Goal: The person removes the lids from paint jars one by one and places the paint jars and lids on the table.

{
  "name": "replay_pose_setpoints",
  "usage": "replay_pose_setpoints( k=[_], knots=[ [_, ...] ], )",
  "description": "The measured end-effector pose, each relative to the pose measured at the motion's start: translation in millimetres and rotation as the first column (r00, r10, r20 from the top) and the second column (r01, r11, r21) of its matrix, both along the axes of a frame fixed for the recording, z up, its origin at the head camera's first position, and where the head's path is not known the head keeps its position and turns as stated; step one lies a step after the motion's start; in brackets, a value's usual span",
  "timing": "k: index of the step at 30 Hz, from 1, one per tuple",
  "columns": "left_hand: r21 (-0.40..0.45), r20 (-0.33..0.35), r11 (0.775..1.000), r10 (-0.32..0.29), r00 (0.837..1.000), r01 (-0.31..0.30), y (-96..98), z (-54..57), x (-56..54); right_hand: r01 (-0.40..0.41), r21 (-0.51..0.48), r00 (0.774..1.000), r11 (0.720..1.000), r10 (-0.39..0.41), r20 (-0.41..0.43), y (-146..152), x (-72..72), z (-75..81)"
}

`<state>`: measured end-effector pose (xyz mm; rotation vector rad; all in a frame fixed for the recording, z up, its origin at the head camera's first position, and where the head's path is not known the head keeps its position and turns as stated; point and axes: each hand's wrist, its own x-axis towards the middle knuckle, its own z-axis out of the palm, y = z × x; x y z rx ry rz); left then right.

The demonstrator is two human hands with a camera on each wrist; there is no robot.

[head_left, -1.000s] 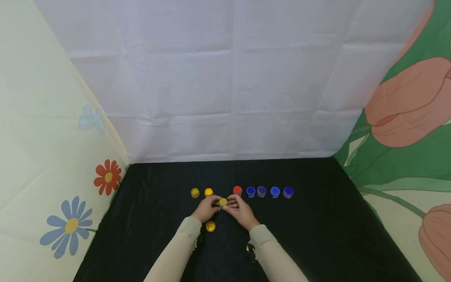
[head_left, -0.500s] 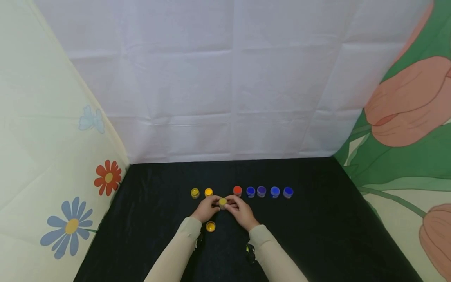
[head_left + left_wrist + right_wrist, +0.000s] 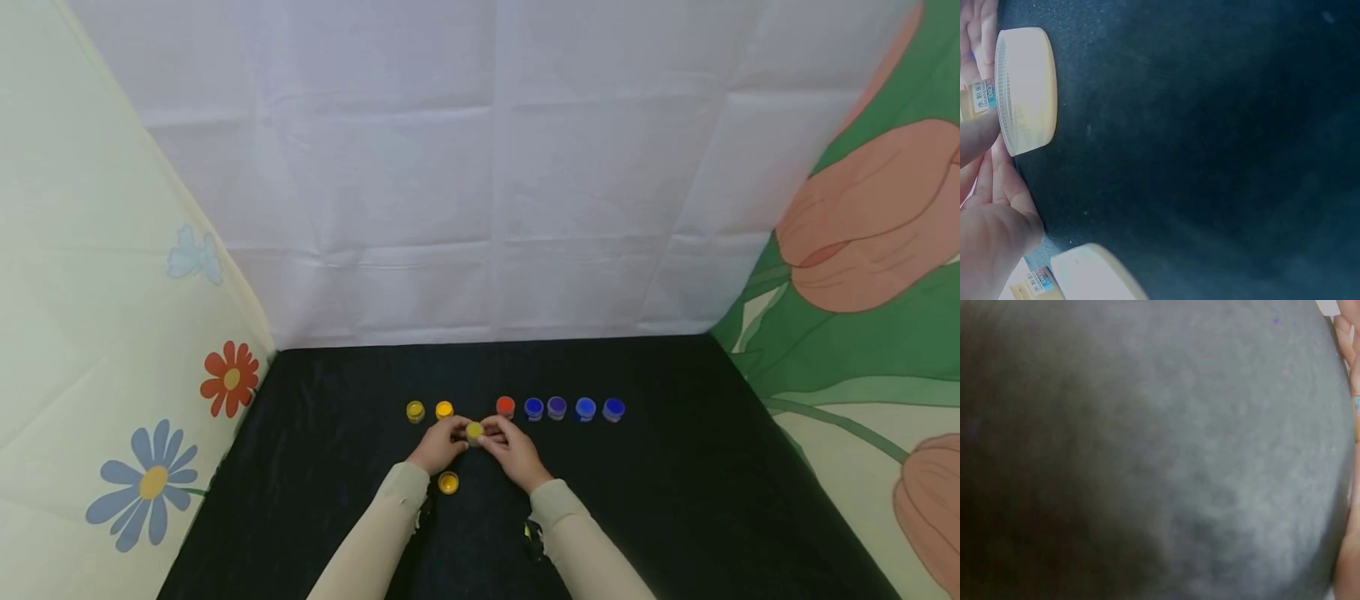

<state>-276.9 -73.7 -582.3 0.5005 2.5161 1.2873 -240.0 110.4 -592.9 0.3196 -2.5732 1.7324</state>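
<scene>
In the head view both hands meet over the middle of the black cloth around a small paint jar [image 3: 475,430] with a yellow lid. My left hand [image 3: 437,447] pinches its left side, and my right hand [image 3: 516,450] grips it from the right. Seen from the left wrist, the pale ribbed lid [image 3: 1027,90] stands out past a thumb, with a printed label [image 3: 982,95] on the jar behind. Only the edge of the right hand [image 3: 1349,562] and a sliver of the jar show in the right wrist view.
An amber jar [image 3: 447,482] stands nearer, by the left wrist. Behind the hands runs a row: an olive-yellow jar [image 3: 416,410], an orange-yellow jar [image 3: 444,408], a red jar [image 3: 506,405] and several blue or violet jars [image 3: 585,408]. A white cloth [image 3: 487,208] hangs behind the table.
The right thumb and fingertips have shifted slightly at the side of the held jar. The arms and the other jars stay where they were.
</scene>
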Motion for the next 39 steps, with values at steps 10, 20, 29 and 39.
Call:
replay_pose_setpoints(
  k=[10, 20, 29, 39],
  knots=[
    [-0.010, 0.002, 1.000, -0.002, 1.000, 0.002, 0.3, 1.6, 0.4, -0.006, 0.041, 0.999, 0.999, 0.007, -0.043, 2, 0.2, -0.4],
    [-0.010, 0.000, 1.000, 0.001, 1.000, -0.001, 0.4, 2.7, 1.2, -0.021, -0.030, 0.999, 0.999, 0.023, 0.038, 1, 1.0, 1.0],
    [-0.015, 0.006, 1.000, 0.001, 1.000, -0.001, 0.5, 4.7, 2.6, 0.016, 0.035, 1.000, 0.999, -0.016, -0.005, 0, 0.0, 0.0],
    [-0.005, 0.008, 1.000, 0.001, 1.000, -0.001, 0.6, 3.1, 1.5, 0.012, -0.050, 0.999, 0.999, -0.010, 0.045, -3, 7.8, 15.8]
  ],
)
